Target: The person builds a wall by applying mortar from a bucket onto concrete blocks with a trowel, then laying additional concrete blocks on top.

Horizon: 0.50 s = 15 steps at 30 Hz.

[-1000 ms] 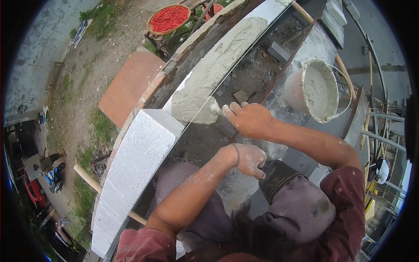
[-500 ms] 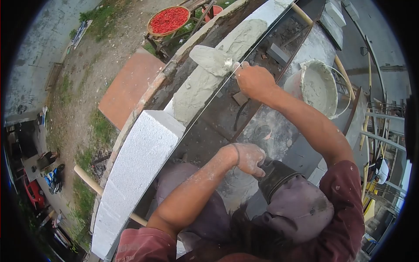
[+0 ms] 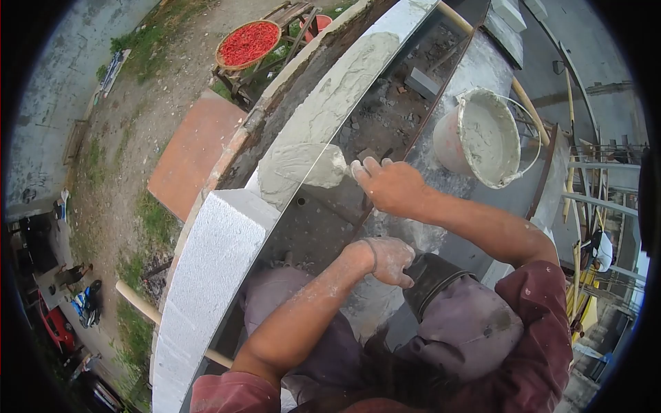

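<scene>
My right hand (image 3: 391, 184) is closed round the handle end of a trowel (image 3: 310, 164), whose mortar-smeared blade lies over the near end of a mortar bed (image 3: 330, 89). That bed runs along the top of the wall. A white block (image 3: 213, 261) stands at its near end, and a taut string passes along the wall's edge. My left hand (image 3: 391, 261), dusty with mortar, rests curled by my knee beside a dark band; whatever its fingers hold, if anything, is hidden.
A bucket of mortar (image 3: 482, 138) stands on the board at right. Wooden poles (image 3: 530, 110) stick out at right and at lower left. Beyond the wall are a tray of red chillies (image 3: 248, 44) and a brown panel (image 3: 196, 151).
My right hand has drawn the trowel down and left along the mortar, towards the white block. The mortar behind it looks flatter. My left hand stays near my knee.
</scene>
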{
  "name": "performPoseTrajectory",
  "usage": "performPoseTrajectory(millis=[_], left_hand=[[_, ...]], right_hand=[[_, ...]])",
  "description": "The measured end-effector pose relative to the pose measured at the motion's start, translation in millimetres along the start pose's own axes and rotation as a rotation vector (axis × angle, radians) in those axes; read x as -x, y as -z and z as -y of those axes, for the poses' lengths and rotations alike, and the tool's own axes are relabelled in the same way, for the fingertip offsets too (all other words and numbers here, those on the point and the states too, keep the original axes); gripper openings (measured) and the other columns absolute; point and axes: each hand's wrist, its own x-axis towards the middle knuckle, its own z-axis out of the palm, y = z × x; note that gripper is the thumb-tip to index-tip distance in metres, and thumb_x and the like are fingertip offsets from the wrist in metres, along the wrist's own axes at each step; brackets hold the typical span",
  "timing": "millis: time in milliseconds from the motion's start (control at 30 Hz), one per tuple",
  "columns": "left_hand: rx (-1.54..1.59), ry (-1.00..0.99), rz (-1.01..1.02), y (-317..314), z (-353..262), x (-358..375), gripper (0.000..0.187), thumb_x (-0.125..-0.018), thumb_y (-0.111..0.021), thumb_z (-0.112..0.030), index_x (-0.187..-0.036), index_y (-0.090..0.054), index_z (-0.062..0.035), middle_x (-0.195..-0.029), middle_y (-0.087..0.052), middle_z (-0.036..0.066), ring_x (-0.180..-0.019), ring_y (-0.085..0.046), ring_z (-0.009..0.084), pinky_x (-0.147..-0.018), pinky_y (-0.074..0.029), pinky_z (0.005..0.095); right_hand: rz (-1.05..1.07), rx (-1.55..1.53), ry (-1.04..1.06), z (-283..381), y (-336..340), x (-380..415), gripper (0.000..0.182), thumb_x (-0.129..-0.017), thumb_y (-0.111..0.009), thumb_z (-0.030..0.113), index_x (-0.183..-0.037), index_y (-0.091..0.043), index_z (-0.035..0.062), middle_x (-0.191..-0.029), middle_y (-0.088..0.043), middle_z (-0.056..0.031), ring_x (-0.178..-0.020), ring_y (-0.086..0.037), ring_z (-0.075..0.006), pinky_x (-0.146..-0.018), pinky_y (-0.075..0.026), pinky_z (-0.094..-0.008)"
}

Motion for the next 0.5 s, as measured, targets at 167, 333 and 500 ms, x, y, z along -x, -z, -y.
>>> performPoseTrajectory(millis=[167, 333, 500], left_hand=[[-0.021, -0.048, -0.097, 8.8, 9.7, 17.7, 0.057, -0.089, -0.07, -0.047, -0.114, -0.068, 0.0048, -0.1, -0.073, 0.025, -0.1, -0.069, 0.0406, -0.088, -0.053, 0.0469], [0.064, -0.019, -0.144, 12.7, 21.4, 21.4, 0.057, -0.09, -0.071, -0.046, -0.117, -0.067, 0.0043, -0.092, -0.073, 0.023, -0.094, -0.07, 0.0415, -0.085, -0.053, 0.0464], [0.147, 0.017, -0.149, 18.4, 20.4, 23.1, 0.058, -0.087, -0.072, -0.05, -0.11, -0.069, 0.0036, -0.108, -0.07, 0.025, -0.108, -0.066, 0.0412, -0.096, -0.05, 0.0466]], right_hand=[[-0.174, 0.144, -0.288, -93.8, 5.5, -18.7, 0.033, -0.09, -0.056, 0.009, -0.121, -0.059, -0.0043, -0.102, -0.065, -0.0193, -0.079, -0.073, -0.0342, -0.065, -0.059, -0.0444], [-0.192, 0.168, -0.525, -186.9, 9.1, -52.2, 0.024, -0.095, -0.051, 0.01, -0.112, -0.06, -0.0032, -0.104, -0.067, -0.0236, -0.086, -0.074, -0.0382, -0.071, -0.06, -0.0475], [-0.269, 0.138, -0.648, -247.9, 6.1, -75.2, 0.023, -0.096, -0.05, 0.012, -0.108, -0.063, -0.0024, -0.105, -0.069, -0.0255, -0.091, -0.073, -0.0415, -0.078, -0.059, -0.0516]])
